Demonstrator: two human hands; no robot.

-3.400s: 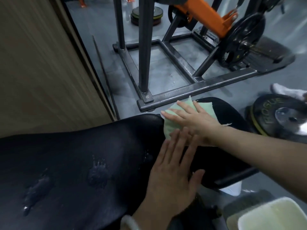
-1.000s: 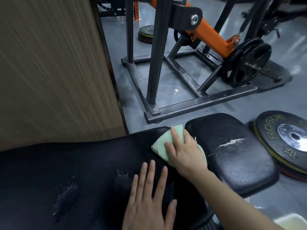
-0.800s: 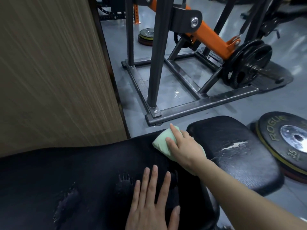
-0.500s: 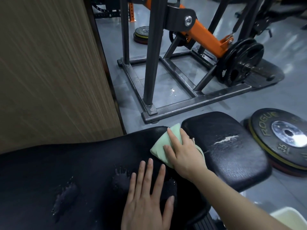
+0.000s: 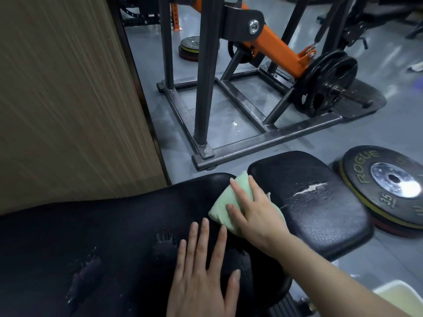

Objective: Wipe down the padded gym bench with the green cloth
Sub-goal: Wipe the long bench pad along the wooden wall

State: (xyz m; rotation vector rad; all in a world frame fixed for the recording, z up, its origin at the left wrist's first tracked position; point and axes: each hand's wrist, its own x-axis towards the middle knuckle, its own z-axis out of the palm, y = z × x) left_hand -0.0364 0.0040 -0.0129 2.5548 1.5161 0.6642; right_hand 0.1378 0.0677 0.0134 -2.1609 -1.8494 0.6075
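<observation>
Left hand (image 5: 201, 277) laid flat, fingers straight and spread, on black back pad (image 5: 103, 236). Folded green cloth (image 5: 225, 202) pressed by flat right hand (image 5: 254, 213) at gap beside cracked seat pad (image 5: 320, 216). Rogue plate (image 5: 386, 186) seen on floor beyond.

The padded gym bench (image 5: 114, 236) consists of two black upholstered pads: a long back pad with damp handprint marks on its surface, and a smaller seat pad (image 5: 309, 202) with a cracked, peeling strip exposing pale material. The green cloth (image 5: 225, 202), folded and pale green, lies on the back pad's end, just beside the gap between pads.
</observation>
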